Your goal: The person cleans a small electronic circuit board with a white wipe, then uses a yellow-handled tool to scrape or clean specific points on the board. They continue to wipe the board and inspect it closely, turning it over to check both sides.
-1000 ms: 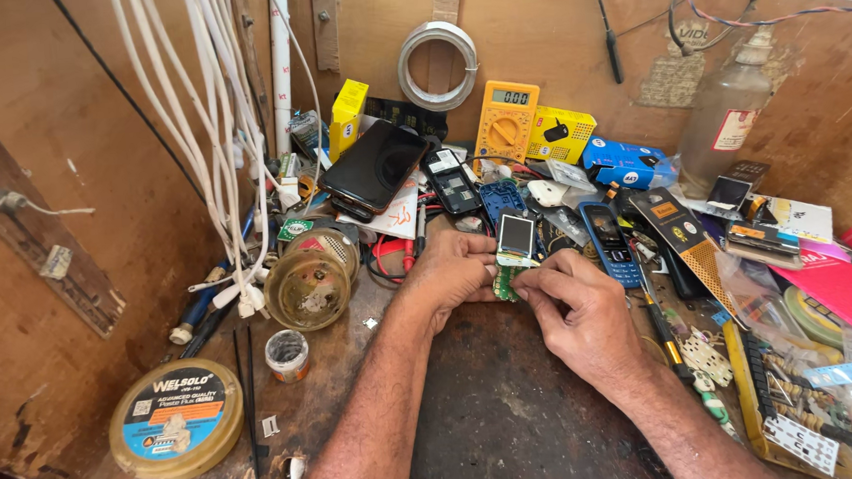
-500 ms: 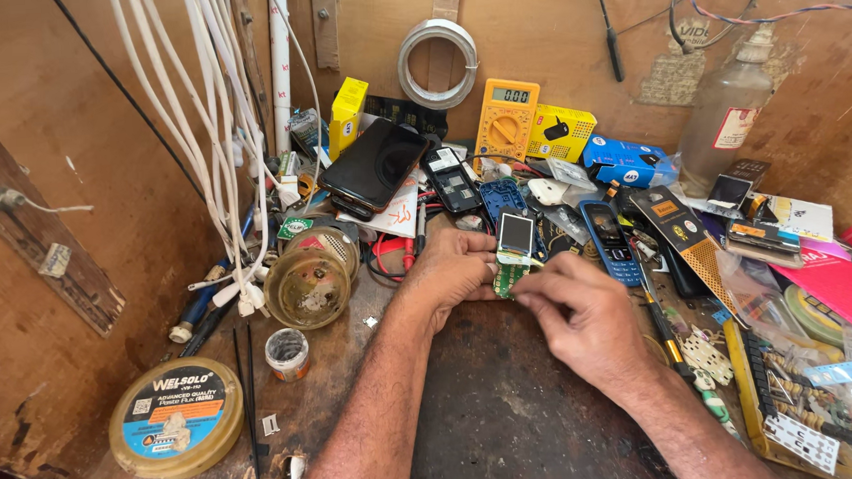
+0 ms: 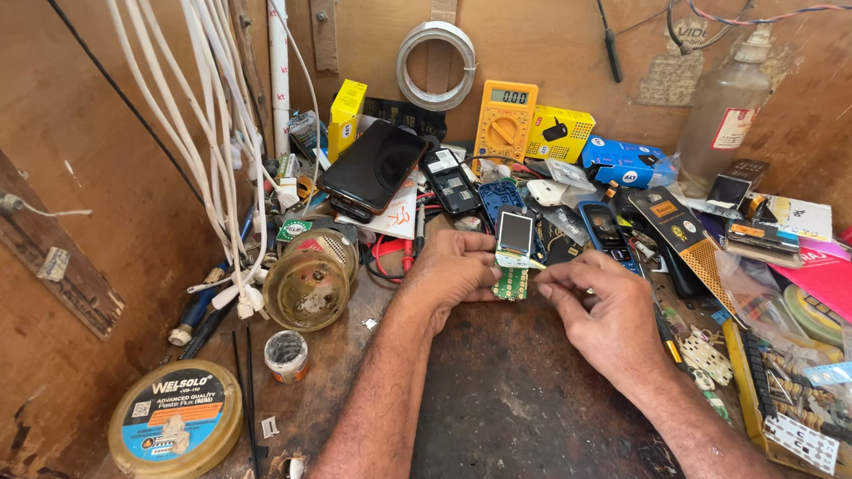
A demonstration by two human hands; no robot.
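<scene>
Two hands meet over the dark middle of the table (image 3: 513, 410). The left hand (image 3: 452, 272) and the right hand (image 3: 600, 308) both pinch a small green circuit board (image 3: 512, 282) with a little screen (image 3: 515, 233) standing up from it, held between them. Left of the left hand sit an open brass tin (image 3: 304, 291) and a round yellow tin (image 3: 175, 421). Beyond the hands lie a black phone (image 3: 374, 167) and a yellow multimeter (image 3: 503, 122).
</scene>
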